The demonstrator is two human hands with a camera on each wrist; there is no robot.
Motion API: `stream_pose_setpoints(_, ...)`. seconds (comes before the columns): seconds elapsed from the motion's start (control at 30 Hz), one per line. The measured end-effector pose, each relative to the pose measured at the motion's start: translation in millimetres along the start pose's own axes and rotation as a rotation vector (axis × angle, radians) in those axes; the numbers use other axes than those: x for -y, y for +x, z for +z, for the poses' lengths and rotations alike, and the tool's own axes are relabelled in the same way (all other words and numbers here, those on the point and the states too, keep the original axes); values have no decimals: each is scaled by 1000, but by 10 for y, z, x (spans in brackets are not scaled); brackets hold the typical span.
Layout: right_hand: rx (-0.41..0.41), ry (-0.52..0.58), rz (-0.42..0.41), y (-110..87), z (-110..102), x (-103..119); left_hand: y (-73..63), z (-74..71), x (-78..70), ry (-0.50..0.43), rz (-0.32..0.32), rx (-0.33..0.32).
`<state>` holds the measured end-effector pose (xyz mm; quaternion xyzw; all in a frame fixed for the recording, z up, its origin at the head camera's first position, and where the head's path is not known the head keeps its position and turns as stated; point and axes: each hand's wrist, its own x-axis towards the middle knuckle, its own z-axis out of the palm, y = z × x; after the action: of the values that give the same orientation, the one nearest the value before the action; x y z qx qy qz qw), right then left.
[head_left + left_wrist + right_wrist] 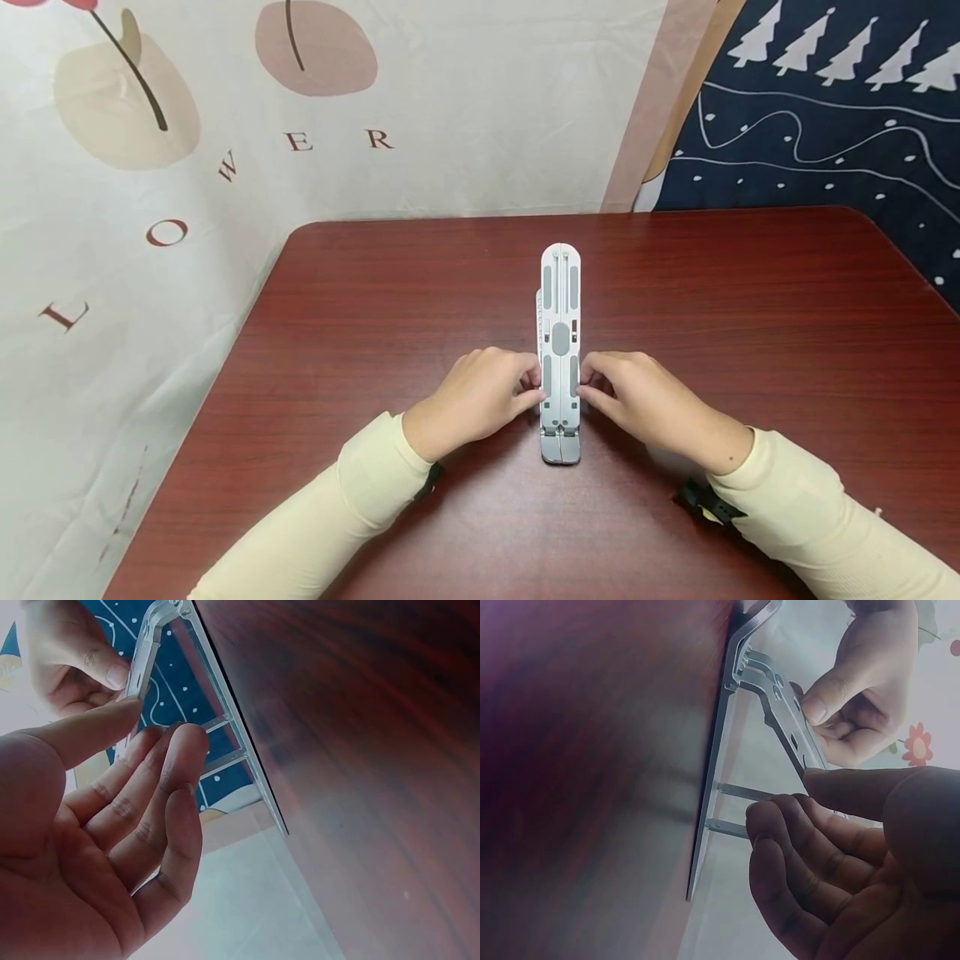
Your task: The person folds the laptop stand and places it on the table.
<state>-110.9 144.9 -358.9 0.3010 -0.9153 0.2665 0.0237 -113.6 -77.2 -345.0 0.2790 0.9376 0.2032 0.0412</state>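
Observation:
A silver folding laptop stand (561,337) with grey pads stands on the table, its two arms side by side in a narrow strip. From the side, in the right wrist view, the upper plate of the stand (787,724) is raised at a slant over the base bar, with thin struts between. My left hand (483,393) pinches the left edge of the upper plate between thumb and fingers. Opposite it, my right hand (647,402) pinches the right edge the same way. The fingertips behind the plate are partly hidden in the head view.
The stand rests on a reddish-brown wooden table (360,300) with rounded far corners. Behind it hangs a pale printed cloth (480,108), and at the right a dark blue cloth (810,133) with white trees. A black strap (708,500) shows under the right sleeve.

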Motion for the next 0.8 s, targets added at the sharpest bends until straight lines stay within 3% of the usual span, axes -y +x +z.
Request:
stream_pose_setpoints(0.3, 4, 40, 19, 13, 8, -10, -3, -7, -9, -5, -17, 1)
stream_pose_setpoints(0.8, 9, 86, 61, 118, 21, -45, 15, -21, 13, 118, -70, -49)
